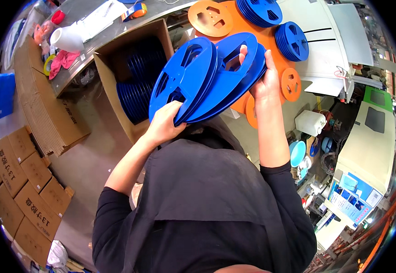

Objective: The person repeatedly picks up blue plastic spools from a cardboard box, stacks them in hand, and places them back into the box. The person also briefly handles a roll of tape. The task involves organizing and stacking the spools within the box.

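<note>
Several blue plastic reels point(223, 93), fanned out and overlapping, are held up in front of me between both hands. My left hand point(164, 122) grips the lower left edge of the nearest reels, with its fingers partly hidden behind them. At the right side, my right hand point(266, 79) is wrapped around the rim, and some fingertips show through a cutout. To the left of the held reels, an open cardboard box point(111, 93) contains more blue reels point(134, 101) standing on edge in rows.
Behind the reels is an orange surface point(234, 34) bearing blue reel stacks point(291, 42) and an orange disc point(210, 18). A grey workbench point(95, 43) runs along the far left. Flattened cardboard point(48, 100) and closed cartons point(25, 182) stand left; a pale machine point(366, 141) is right.
</note>
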Demonstrator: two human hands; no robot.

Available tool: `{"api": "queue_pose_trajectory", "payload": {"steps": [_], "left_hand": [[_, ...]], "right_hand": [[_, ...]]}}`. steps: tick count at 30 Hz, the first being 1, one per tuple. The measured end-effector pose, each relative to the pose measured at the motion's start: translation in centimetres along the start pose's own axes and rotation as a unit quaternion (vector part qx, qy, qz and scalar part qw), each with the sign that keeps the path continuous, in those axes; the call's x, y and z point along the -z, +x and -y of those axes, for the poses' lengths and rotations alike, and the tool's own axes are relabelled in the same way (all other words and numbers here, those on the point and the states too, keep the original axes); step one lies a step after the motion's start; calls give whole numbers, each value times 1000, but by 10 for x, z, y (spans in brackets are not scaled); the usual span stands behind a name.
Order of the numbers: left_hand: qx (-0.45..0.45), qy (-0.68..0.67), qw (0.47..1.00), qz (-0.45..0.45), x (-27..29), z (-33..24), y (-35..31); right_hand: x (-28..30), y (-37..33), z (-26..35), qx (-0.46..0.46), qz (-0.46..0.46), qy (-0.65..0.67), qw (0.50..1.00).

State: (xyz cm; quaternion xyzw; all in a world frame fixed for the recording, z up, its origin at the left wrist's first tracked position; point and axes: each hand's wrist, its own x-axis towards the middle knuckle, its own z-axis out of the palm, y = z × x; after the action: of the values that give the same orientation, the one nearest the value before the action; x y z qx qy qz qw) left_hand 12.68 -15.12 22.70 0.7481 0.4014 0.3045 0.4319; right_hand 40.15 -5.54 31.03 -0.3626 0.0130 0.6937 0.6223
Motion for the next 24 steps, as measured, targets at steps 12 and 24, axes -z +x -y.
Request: {"api": "queue_pose_trajectory", "payload": {"steps": [12, 24], "left_hand": [[182, -607, 749, -194, 55, 52, -48], [91, -717, 620, -306, 59, 91, -84]], "right_hand": [[86, -28, 18, 27, -72, -215, 974], [117, -44, 22, 36, -156, -253, 954]]}}
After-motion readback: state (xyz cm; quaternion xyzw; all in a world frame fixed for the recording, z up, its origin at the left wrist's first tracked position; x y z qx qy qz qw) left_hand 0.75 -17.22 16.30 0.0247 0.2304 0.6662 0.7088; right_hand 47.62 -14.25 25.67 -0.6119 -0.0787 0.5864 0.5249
